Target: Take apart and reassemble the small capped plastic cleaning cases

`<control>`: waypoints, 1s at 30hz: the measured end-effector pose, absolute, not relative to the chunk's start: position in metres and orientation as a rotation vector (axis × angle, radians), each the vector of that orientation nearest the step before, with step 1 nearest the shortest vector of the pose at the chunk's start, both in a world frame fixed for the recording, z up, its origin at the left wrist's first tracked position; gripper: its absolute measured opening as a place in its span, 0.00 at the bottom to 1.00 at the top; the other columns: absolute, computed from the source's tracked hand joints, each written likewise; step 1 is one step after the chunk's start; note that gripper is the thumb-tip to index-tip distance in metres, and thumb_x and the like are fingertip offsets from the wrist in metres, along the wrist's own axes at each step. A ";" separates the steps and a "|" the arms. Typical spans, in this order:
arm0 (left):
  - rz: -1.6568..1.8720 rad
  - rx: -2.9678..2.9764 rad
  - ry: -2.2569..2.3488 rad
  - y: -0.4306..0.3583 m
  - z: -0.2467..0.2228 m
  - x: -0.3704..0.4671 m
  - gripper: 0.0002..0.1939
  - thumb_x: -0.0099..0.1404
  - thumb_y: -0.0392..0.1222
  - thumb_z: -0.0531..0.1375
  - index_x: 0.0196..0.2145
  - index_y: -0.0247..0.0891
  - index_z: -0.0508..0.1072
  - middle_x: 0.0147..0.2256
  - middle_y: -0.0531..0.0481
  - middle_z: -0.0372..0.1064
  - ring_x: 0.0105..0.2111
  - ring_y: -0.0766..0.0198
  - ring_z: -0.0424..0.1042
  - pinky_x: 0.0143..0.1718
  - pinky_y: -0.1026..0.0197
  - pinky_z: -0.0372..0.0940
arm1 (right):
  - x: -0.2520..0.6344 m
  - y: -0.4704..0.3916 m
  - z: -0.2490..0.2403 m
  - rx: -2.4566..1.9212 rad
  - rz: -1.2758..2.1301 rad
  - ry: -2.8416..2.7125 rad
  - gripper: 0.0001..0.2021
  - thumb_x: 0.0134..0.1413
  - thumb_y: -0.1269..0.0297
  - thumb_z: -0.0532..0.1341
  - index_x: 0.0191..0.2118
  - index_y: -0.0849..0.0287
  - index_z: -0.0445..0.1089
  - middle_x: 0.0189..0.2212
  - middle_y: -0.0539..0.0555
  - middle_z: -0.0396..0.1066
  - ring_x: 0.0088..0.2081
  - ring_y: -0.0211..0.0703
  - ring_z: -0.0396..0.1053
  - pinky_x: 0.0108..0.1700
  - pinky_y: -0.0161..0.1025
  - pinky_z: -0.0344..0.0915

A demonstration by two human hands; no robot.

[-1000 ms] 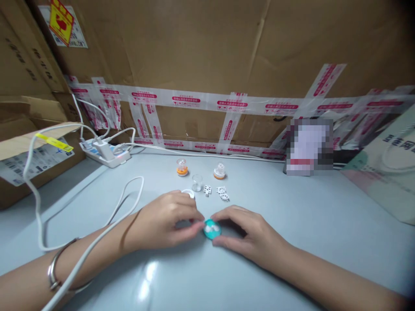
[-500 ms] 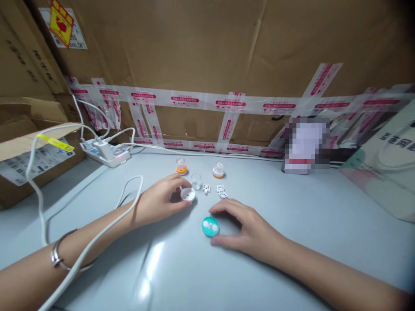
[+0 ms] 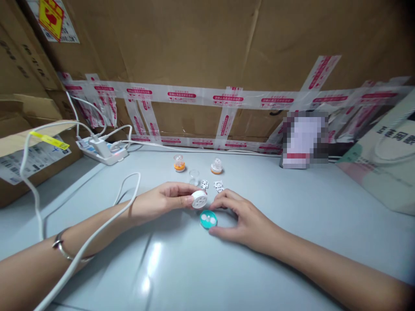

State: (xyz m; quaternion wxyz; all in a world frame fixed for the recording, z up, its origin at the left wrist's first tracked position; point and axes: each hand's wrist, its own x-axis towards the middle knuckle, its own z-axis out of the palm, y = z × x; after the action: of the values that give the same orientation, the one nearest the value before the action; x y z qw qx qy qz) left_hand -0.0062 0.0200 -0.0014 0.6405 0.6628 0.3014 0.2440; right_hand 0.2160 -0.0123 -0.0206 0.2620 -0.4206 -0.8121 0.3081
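Observation:
A round white piece (image 3: 199,199) with holes in its face is pinched between the thumb and fingers of my left hand (image 3: 168,196). It is tilted and raised above the table. My right hand (image 3: 241,216) curves around a small teal round base (image 3: 208,219) with white discs inside, thumb and fingertip at opposite edges of its rim. The white piece is just above and left of the base, apart from it. Behind my hands are a clear cup (image 3: 194,177), a small white flat part (image 3: 204,184) and more white flat parts (image 3: 218,185).
Farther back stand an orange-based piece with a clear top (image 3: 179,164) and a white-and-orange one (image 3: 216,166). A white cable (image 3: 94,233) crosses over my left forearm. A power strip (image 3: 103,152), cardboard box (image 3: 35,151), blurred phone (image 3: 300,142) and bag (image 3: 385,151) surround the table.
My left hand has lifted the white piece, moved it right toward the teal base and turned it to show its holed face. My right hand stays around the base; the view shifted slightly.

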 end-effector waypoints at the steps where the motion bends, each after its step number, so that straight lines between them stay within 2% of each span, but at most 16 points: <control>1: 0.558 1.541 0.700 0.019 -0.003 -0.005 0.12 0.65 0.34 0.53 0.46 0.36 0.70 0.43 0.45 0.72 0.41 0.64 0.72 0.46 0.58 0.64 | 0.216 -0.012 -0.021 -1.134 0.836 -2.194 0.14 0.43 0.69 0.66 0.39 0.57 0.69 0.38 0.53 0.65 0.43 0.44 0.66 0.46 0.40 0.62; 7: 0.619 1.918 0.771 0.007 -0.006 0.004 0.16 0.61 0.36 0.59 0.48 0.35 0.67 0.46 0.44 0.69 0.44 0.61 0.69 0.49 0.57 0.63 | 0.217 -0.013 -0.024 -1.125 0.829 -2.178 0.14 0.40 0.67 0.68 0.37 0.59 0.69 0.37 0.53 0.65 0.41 0.44 0.65 0.45 0.40 0.62; 13: 0.566 2.290 0.755 -0.002 -0.003 0.008 0.15 0.61 0.32 0.59 0.47 0.38 0.67 0.42 0.48 0.69 0.41 0.63 0.68 0.43 0.62 0.63 | 0.216 -0.012 -0.022 -1.141 0.868 -2.164 0.12 0.42 0.68 0.66 0.36 0.58 0.70 0.37 0.52 0.65 0.40 0.42 0.65 0.44 0.38 0.63; 20: 0.578 2.330 0.710 0.000 -0.006 0.008 0.16 0.61 0.28 0.57 0.47 0.39 0.68 0.45 0.47 0.65 0.42 0.63 0.66 0.43 0.63 0.63 | 0.216 -0.011 -0.023 -1.152 0.910 -2.149 0.13 0.42 0.68 0.65 0.39 0.57 0.72 0.39 0.53 0.65 0.43 0.43 0.66 0.47 0.39 0.62; 23: 0.555 2.334 0.717 -0.001 -0.006 0.009 0.17 0.61 0.28 0.57 0.47 0.38 0.69 0.42 0.47 0.65 0.40 0.64 0.67 0.42 0.63 0.63 | 0.217 -0.012 -0.024 -1.144 0.904 -2.152 0.14 0.42 0.68 0.65 0.40 0.57 0.72 0.40 0.53 0.65 0.44 0.43 0.65 0.49 0.40 0.62; 30: 0.563 2.335 0.777 -0.001 -0.006 0.011 0.13 0.61 0.32 0.60 0.44 0.37 0.69 0.40 0.48 0.66 0.39 0.64 0.66 0.40 0.63 0.62 | 0.215 -0.011 -0.023 -1.155 0.887 -2.160 0.15 0.42 0.68 0.64 0.41 0.58 0.71 0.41 0.54 0.65 0.45 0.45 0.65 0.50 0.41 0.61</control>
State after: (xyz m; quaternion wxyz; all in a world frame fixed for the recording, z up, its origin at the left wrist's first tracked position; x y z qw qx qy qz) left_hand 0.0108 -0.0009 -0.0060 0.3038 0.8813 0.2932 0.2124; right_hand 0.2152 -0.0110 -0.0232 0.2649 -0.4274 -0.7996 0.3284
